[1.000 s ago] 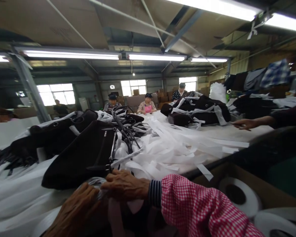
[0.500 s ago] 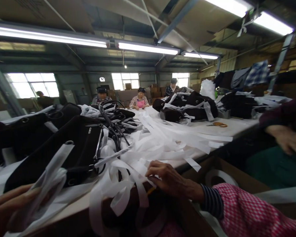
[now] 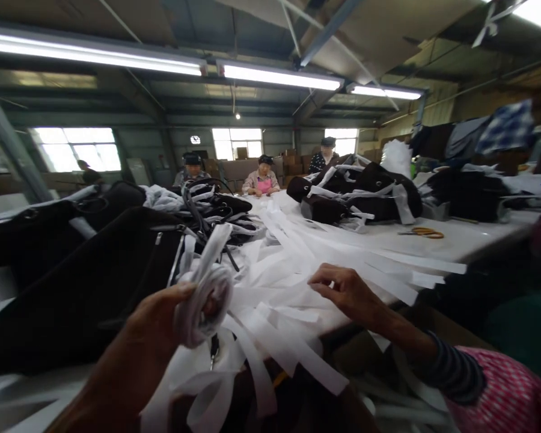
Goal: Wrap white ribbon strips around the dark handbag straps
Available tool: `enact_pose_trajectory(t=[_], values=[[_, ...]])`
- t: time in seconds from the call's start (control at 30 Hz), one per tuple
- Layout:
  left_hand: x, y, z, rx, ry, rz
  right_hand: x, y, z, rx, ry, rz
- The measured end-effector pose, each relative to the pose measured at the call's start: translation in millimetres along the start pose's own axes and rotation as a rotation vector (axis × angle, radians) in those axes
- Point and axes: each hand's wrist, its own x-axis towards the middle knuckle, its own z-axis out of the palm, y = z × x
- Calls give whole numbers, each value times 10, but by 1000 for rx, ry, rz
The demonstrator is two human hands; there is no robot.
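My left hand (image 3: pixel 146 334) is closed around a coiled strap wrapped in white material (image 3: pixel 205 304), with one end sticking up. It is held in front of a black bag (image 3: pixel 121 258) with a silver zip. To the right, my right hand (image 3: pixel 342 291) hovers low over a heap of loose white strips (image 3: pixel 293 264). Its thumb and fingers are pressed together, and whatever may be between them is hidden. Some strips curl down over the front edge of the table.
A pile of black bags (image 3: pixel 360 192) stands farther back. Orange-handled scissors (image 3: pixel 426 233) lie on the table (image 3: pixel 469 237) to the right. Dark straps (image 3: pixel 196 207) top a heap at centre left. Across the table sits a person in a pink apron (image 3: pixel 264 183).
My left hand has moved right and up with the coiled strap, from the lower left to the centre. My right hand has shifted right and up over the strips. The view has turned slightly.
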Motion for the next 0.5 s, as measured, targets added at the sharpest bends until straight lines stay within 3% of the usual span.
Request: enact_pose_trajectory(t=[0.1,0.27,0.37,0.5], values=[[30,43,316,-173,-31,-133,67,-259,74,129,35,-95],[130,-53,510,20,-112,-21,399,-722,96,174,89,-449],[163,-29,470,116,-149,33,605,-758,20,123,-43,-582],[125,95,425,448,-413,20,632,-652,-82,124,-283,-529]])
